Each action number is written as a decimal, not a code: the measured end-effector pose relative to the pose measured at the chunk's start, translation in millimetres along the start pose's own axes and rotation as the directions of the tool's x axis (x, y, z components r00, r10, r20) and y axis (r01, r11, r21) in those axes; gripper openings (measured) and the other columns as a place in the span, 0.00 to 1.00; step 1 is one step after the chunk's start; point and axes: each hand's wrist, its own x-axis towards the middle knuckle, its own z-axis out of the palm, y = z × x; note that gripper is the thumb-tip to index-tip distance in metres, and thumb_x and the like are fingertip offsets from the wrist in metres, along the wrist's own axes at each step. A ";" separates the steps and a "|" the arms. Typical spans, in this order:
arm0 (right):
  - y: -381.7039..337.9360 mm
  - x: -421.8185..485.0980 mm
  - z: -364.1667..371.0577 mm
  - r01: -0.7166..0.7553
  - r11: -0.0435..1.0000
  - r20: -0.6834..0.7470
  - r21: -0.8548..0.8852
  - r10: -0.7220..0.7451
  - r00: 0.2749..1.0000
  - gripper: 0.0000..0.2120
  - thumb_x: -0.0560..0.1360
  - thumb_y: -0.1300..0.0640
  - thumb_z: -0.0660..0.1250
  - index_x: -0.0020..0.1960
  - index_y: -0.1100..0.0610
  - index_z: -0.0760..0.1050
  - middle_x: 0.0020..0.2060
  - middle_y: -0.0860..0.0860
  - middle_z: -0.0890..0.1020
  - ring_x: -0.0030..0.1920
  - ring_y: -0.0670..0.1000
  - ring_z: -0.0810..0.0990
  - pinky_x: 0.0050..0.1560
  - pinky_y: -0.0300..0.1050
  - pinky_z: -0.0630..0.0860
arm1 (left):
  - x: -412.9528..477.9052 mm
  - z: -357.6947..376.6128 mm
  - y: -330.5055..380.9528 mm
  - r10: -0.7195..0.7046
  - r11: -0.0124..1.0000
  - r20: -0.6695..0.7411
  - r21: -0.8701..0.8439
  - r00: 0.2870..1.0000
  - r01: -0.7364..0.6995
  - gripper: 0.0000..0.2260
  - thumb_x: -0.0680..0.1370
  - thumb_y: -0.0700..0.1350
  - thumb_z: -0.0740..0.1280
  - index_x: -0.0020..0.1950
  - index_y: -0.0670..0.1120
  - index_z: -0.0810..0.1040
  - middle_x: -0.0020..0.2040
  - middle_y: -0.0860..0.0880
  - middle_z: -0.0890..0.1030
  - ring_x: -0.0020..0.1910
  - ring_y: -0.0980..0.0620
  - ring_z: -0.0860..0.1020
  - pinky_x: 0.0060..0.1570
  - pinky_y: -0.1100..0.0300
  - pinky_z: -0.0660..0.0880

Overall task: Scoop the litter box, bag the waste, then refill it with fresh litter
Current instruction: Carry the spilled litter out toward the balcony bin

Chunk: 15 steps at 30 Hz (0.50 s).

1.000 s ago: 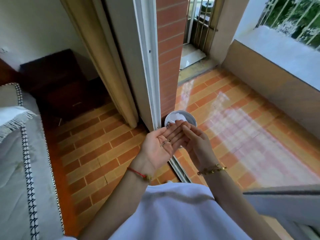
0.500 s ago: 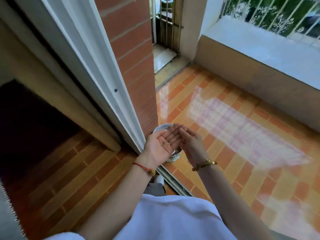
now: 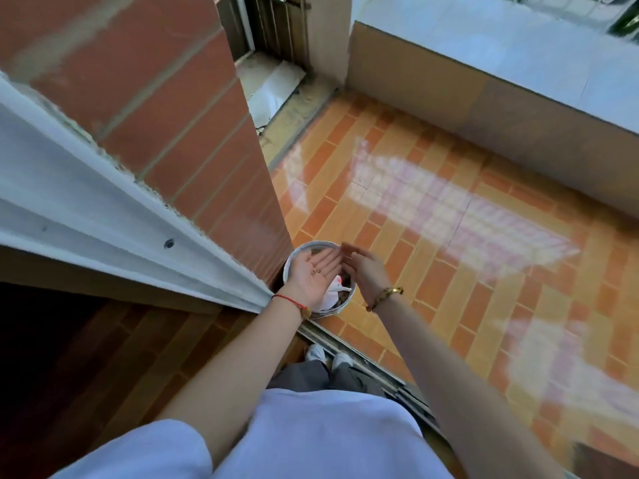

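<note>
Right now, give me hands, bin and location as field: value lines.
left hand: palm up over the bin, a few dark bits on the palm
right hand: flat, blurred, beside the left fingertips
bin: round, white, on the tiled floor beside the brick wall
bag: white, inside the bin

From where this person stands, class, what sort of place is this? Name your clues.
Probably a home's doorway onto a balcony: a sliding-door track underfoot, an orange tiled floor beyond, and a low parapet wall edging it.
</note>
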 end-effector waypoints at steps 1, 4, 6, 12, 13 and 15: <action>5.1 11.3 -2.0 -0.013 1.000 -0.011 -0.014 0.013 1.000 0.14 0.79 0.69 0.54 0.57 0.62 0.75 0.56 0.61 0.79 0.61 0.58 0.77 0.65 0.52 0.73 | 10.2 -1.5 -0.2 -0.005 1.000 -0.013 0.004 1.000 0.005 0.23 0.86 0.47 0.49 0.72 0.31 0.65 0.71 0.34 0.70 0.72 0.40 0.69 0.73 0.50 0.65; 17.5 39.7 -7.4 -0.070 0.993 -0.005 -0.094 0.070 0.998 0.14 0.79 0.68 0.54 0.58 0.62 0.76 0.59 0.61 0.78 0.62 0.58 0.76 0.65 0.52 0.73 | 38.3 -7.6 1.7 -0.024 0.999 -0.058 0.030 0.998 0.026 0.23 0.86 0.48 0.48 0.74 0.32 0.64 0.73 0.35 0.69 0.73 0.40 0.68 0.74 0.50 0.63; 25.3 56.4 -8.8 -0.098 0.986 0.027 -0.134 0.102 0.994 0.15 0.79 0.68 0.54 0.58 0.60 0.76 0.60 0.59 0.78 0.63 0.56 0.75 0.67 0.52 0.71 | 56.3 -12.4 3.5 -0.030 0.998 -0.078 0.047 0.997 0.034 0.23 0.86 0.48 0.48 0.75 0.33 0.62 0.74 0.36 0.67 0.74 0.41 0.66 0.74 0.50 0.62; 44.6 91.8 -6.0 -0.133 0.957 0.028 -0.257 0.145 0.989 0.18 0.79 0.67 0.55 0.67 0.62 0.71 0.63 0.55 0.75 0.63 0.54 0.74 0.66 0.49 0.71 | 100.2 -30.0 11.7 -0.073 0.995 -0.077 0.069 0.994 0.078 0.23 0.85 0.54 0.48 0.72 0.41 0.67 0.67 0.47 0.70 0.69 0.44 0.68 0.67 0.52 0.64; 46.0 95.8 -5.8 -0.127 0.951 0.035 -0.283 0.143 0.989 0.19 0.79 0.66 0.55 0.68 0.62 0.70 0.63 0.55 0.75 0.62 0.52 0.74 0.65 0.48 0.71 | 105.8 -34.4 13.9 -0.079 0.993 -0.071 0.084 0.994 0.085 0.25 0.84 0.56 0.48 0.76 0.42 0.63 0.73 0.49 0.66 0.74 0.43 0.63 0.71 0.50 0.60; 47.0 99.9 -7.5 -0.107 0.925 0.042 -0.364 0.131 0.990 0.19 0.79 0.66 0.54 0.69 0.61 0.70 0.62 0.54 0.75 0.58 0.50 0.73 0.62 0.45 0.71 | 115.2 -43.2 17.7 -0.084 0.988 -0.070 0.121 0.994 0.092 0.30 0.83 0.60 0.46 0.80 0.44 0.52 0.81 0.47 0.53 0.80 0.42 0.49 0.77 0.46 0.48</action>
